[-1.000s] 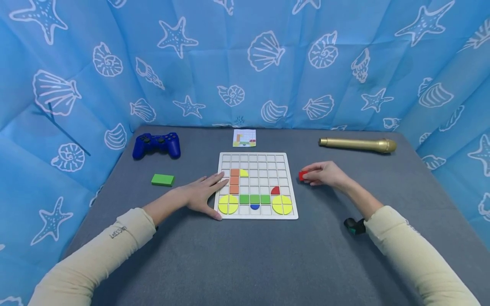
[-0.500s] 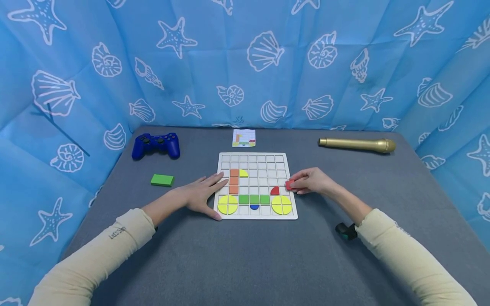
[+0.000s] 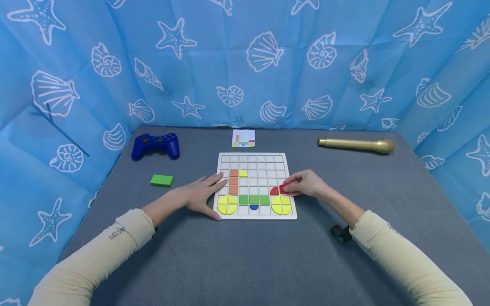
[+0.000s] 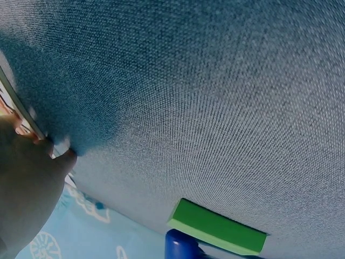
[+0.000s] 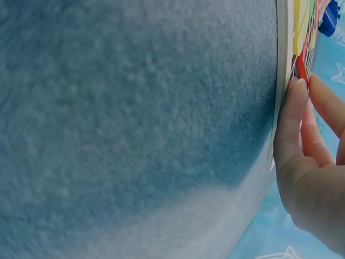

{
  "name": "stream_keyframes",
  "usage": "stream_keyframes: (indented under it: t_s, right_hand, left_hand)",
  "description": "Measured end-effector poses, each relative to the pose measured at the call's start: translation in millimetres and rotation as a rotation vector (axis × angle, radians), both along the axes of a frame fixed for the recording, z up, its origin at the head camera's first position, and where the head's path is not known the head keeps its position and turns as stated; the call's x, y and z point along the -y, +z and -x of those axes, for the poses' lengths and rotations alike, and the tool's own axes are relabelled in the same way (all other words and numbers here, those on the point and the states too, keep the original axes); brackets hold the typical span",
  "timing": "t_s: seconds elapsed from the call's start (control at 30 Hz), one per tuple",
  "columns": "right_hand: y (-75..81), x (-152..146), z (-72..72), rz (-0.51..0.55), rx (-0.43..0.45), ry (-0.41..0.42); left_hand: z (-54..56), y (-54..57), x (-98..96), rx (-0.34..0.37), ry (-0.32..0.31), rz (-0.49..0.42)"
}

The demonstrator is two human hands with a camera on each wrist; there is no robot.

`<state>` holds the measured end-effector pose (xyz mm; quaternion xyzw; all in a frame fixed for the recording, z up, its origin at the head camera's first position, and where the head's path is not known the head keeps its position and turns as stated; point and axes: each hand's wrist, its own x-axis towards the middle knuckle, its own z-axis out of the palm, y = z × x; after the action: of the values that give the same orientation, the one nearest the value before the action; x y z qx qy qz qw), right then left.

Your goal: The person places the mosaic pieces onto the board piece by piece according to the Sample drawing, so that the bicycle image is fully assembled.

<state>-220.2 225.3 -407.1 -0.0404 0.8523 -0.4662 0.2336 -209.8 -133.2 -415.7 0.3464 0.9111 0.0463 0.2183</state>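
Note:
My right hand [image 3: 306, 183] pinches a red square tile [image 3: 283, 188] between thumb and fingers, right over a cell at the right edge of the white grid board [image 3: 268, 164]. A red quarter-circle tile [image 3: 274, 191] lies just left of it. In the right wrist view the red tile [image 5: 302, 69] shows at the fingertips. My left hand [image 3: 200, 196] rests with spread fingers on the board's left edge. The board also bears orange squares [image 3: 233, 181], a yellow quarter [image 3: 243, 173], green squares [image 3: 254, 199], a blue half-circle [image 3: 254, 207] and two yellow circles [image 3: 227, 205] made of quarters.
Behind the board lies a small pattern card [image 3: 243, 138]. A blue game controller [image 3: 155, 145] and a green block [image 3: 162, 180] are on the left. A gold microphone [image 3: 356, 145] lies at the back right. A blue shell-print curtain [image 3: 245, 85] surrounds the grey table [image 3: 245, 259].
My right hand has moved left with the red square tile, from the table beside the board to a cell next to the red quarter-circle. The left hand has stayed in place.

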Motion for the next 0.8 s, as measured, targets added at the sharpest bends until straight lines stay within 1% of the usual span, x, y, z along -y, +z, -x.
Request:
stream_keyframes:
  t_s: [0.1,0.53,0.63,0.8]
  right_hand:
    - [-1.1,1.1,-0.8,-0.028,-0.030,0.017]
    - [2.2,4.9,-3.6,-0.131,-0.087,0.004]
    - [3.9,6.4,-3.7,-0.163,-0.083,0.004]
    - [5.5,8.2,-2.3,-0.190,-0.063,0.025]
  left_hand:
    - [-0.1,-0.8,0.7,0.000,0.001,0.005]
    - [-1.2,1.4,0.8,0.006,0.006,0.015]
    - [-1.0,1.3,0.8,0.006,0.006,0.017]
    - [-0.5,1.1,1.2,0.005,-0.009,-0.013]
